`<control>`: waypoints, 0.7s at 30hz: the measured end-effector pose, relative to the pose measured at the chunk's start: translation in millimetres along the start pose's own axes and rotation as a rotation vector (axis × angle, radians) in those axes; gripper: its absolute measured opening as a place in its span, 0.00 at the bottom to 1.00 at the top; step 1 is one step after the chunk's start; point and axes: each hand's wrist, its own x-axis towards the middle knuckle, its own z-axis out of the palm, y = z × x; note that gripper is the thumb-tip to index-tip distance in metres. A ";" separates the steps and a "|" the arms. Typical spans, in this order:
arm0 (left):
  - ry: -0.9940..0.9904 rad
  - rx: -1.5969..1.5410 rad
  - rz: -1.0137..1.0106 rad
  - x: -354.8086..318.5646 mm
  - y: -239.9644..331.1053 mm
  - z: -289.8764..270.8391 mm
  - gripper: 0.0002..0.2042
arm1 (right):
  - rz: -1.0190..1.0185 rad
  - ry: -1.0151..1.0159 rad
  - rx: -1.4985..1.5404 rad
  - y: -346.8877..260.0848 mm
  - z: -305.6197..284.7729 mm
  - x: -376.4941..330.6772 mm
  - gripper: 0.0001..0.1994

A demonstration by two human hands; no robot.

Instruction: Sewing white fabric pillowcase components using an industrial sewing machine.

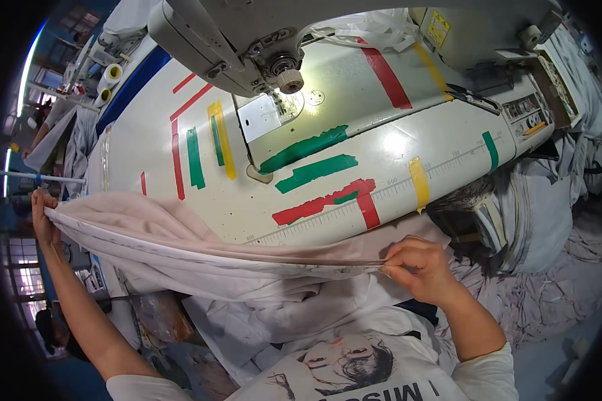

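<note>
Left hand and right hand pinch the long edge of a pale cloth, stretched across the near side of the machine. Even tension between both grips, with folds smoothed out, should keep the edge straight and untwisted.

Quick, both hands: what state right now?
Left hand: closed, gripping the pale pink fabric.
Right hand: closed, pinching the same fabric's edge.

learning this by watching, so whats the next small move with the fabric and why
Probably ease the pale fabric up toward the sewing machine: the left hand and right hand stretch its edge between them, well short of the metal plate.
</note>
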 end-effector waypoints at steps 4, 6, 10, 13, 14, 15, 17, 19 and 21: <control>-0.021 -0.009 -0.024 8.9 -11.0 -39.2 0.09 | 0.104 0.044 0.106 4.8 6.7 2.6 0.05; -0.092 -0.003 -0.017 21.2 -22.2 -70.4 0.09 | 0.133 0.050 0.134 5.5 10.3 5.8 0.06; 0.155 0.102 -0.110 54.3 -44.1 -44.8 0.05 | 0.230 0.059 0.156 2.7 14.5 11.5 0.07; 0.178 1.068 0.286 31.7 -40.7 106.3 0.12 | 0.224 0.092 0.137 -2.5 15.6 13.2 0.08; 0.129 1.180 0.589 3.3 -33.9 171.7 0.16 | 0.224 0.104 0.119 -4.5 15.7 13.1 0.07; 0.049 1.159 0.494 -36.1 -23.2 235.7 0.17 | 0.225 0.107 0.116 -6.4 15.7 12.9 0.07; -0.459 0.976 0.425 -144.1 -6.5 340.0 0.17 | 0.027 0.168 0.014 -10.2 15.5 12.0 0.07; -0.884 0.389 0.409 -241.3 0.6 411.3 0.20 | -0.020 0.177 -0.002 -14.2 14.2 9.0 0.07; -1.088 0.607 0.442 -285.6 -6.4 445.0 0.21 | -0.054 0.196 -0.028 -18.1 10.8 4.1 0.07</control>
